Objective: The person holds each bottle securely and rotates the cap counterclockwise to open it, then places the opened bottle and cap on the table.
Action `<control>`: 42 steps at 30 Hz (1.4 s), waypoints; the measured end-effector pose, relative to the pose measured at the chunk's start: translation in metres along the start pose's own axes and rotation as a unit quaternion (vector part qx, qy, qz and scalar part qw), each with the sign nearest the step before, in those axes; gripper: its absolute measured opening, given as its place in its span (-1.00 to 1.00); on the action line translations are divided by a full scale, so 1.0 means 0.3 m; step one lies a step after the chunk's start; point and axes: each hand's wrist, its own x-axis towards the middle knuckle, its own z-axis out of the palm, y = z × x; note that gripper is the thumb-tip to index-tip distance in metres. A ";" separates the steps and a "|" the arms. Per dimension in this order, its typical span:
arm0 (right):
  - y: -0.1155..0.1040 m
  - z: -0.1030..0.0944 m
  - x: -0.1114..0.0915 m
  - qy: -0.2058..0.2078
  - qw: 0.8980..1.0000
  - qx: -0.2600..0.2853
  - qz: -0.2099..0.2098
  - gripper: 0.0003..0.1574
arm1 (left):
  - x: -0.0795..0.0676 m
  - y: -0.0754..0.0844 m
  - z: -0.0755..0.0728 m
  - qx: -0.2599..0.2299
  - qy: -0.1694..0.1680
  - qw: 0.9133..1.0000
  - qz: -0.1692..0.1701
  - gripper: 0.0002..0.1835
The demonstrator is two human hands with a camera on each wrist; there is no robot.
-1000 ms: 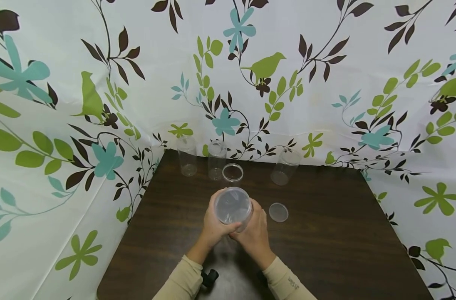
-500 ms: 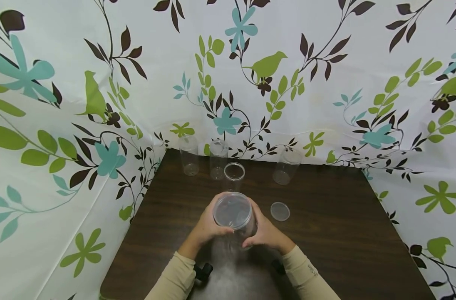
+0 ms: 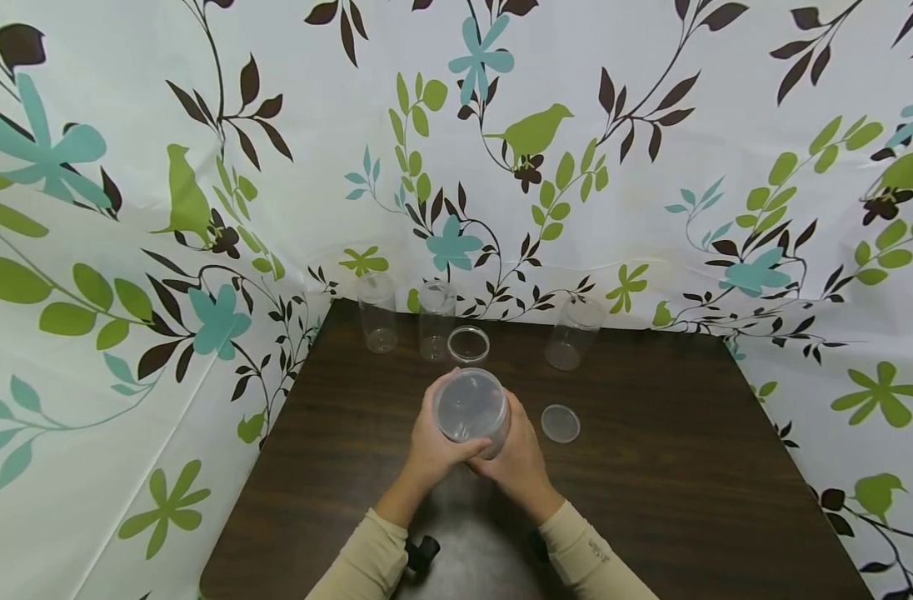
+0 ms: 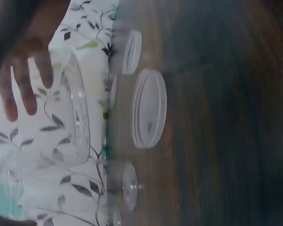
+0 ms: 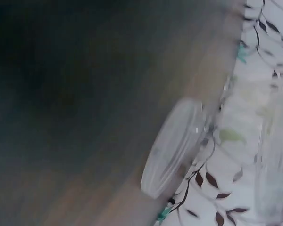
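Note:
In the head view, both hands hold a clear plastic jar [image 3: 491,440] topped by a translucent round lid [image 3: 469,404]. My left hand [image 3: 432,446] grips its left side, the thumb lying across the front below the rim. My right hand [image 3: 520,458] wraps the right side lower down; its fingers are partly hidden by the jar. In the left wrist view, fingers of a hand [image 4: 23,89] show through the clear jar wall [image 4: 75,113]. A loose flat lid [image 3: 560,423] lies on the table just right of the hands. In the blurred right wrist view, a lid [image 5: 172,148] shows beside a clear jar [image 5: 276,160].
Clear jars stand along the back of the dark wooden table [image 3: 651,467]: two at left [image 3: 377,315] and one at right [image 3: 574,335]. An open-rimmed jar [image 3: 468,343] stands just behind the hands. Two lids, one larger-looking [image 4: 149,108], lie on the table in the left wrist view.
Half a second ago my right hand was spread wider on the jar; now it wraps closer, with its wrist turned inward. The jar has risen slightly in view. The lid on the table stays put.

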 end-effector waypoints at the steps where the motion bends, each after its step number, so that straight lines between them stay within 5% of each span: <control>1: -0.005 0.007 -0.003 0.024 0.999 -0.024 -0.001 0.49 | -0.001 0.004 0.014 0.001 0.016 1.000 -0.006 0.19; 4: -0.011 0.018 -0.012 0.065 0.996 -0.057 -0.002 0.50 | -0.004 0.012 0.037 -0.004 0.037 0.999 -0.020 0.22; 7: -0.005 0.015 -0.013 0.057 0.998 -0.032 0.011 0.50 | -0.008 0.008 0.022 -0.024 0.017 1.000 -0.010 0.25; 11: 0.008 -0.013 -0.008 0.004 0.994 0.093 0.058 0.48 | 0.000 0.007 -0.029 -0.046 -0.051 0.997 0.032 0.35; 17: 0.038 -0.093 0.004 -0.149 0.955 0.250 0.055 0.45 | 0.028 -0.001 -0.104 -0.112 -0.189 0.974 0.054 0.45; 21: 0.048 -0.111 0.006 -0.219 0.935 0.277 0.029 0.43 | 0.031 -0.001 -0.131 -0.135 -0.249 0.959 0.019 0.34; 24: 0.050 -0.112 0.001 -0.221 0.941 0.256 0.013 0.43 | 0.025 0.003 -0.133 -0.119 -0.258 0.959 -0.005 0.19; 28: 0.045 -0.098 -0.001 -0.166 0.969 0.181 0.002 0.47 | 0.013 0.013 -0.106 -0.088 -0.212 0.973 -0.020 0.13; 32: 0.030 -0.065 0.000 -0.056 0.997 0.050 -0.013 0.50 | -0.004 0.026 -0.030 -0.049 -0.098 0.993 -0.036 0.12; 37: 0.010 -0.015 -0.015 0.077 0.993 -0.088 -0.020 0.50 | -0.025 0.040 0.079 -0.022 0.040 0.998 -0.053 0.12; 42: 0.000 0.000 -0.032 0.120 0.988 -0.101 -0.007 0.53 | -0.027 0.045 0.123 -0.025 0.073 0.995 -0.055 0.11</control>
